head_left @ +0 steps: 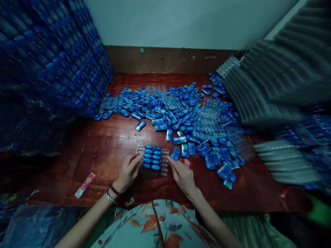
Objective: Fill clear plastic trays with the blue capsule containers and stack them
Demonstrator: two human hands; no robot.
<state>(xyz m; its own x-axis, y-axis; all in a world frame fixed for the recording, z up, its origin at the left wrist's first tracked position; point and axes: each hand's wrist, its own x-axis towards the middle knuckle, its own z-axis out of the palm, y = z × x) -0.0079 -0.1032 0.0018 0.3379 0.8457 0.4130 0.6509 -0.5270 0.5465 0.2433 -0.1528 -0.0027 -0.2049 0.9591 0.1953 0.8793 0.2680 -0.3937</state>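
Note:
A clear plastic blister tray [164,165] lies low over the table in front of me, with moulded pockets showing on its right side. Two columns of glossy blue oval packs [151,156] sit in its middle; the top right one looks tilted or different from the rest. My left hand [128,172] has its fingers closed on the tray's left edge, beside the blue packs. On the opposite edge, my right hand [184,175] grips with fingers and thumb close together. The fingertips are partly hidden, and small details are blurred.
A spread of loose blue packs [160,127] covers the table's middle and right, with clear trays [208,120] among them. Tall stacks of filled blue trays [69,62] stand left; nested empty trays [261,86] lean right. A pink wrapper strip [85,185] lies front left.

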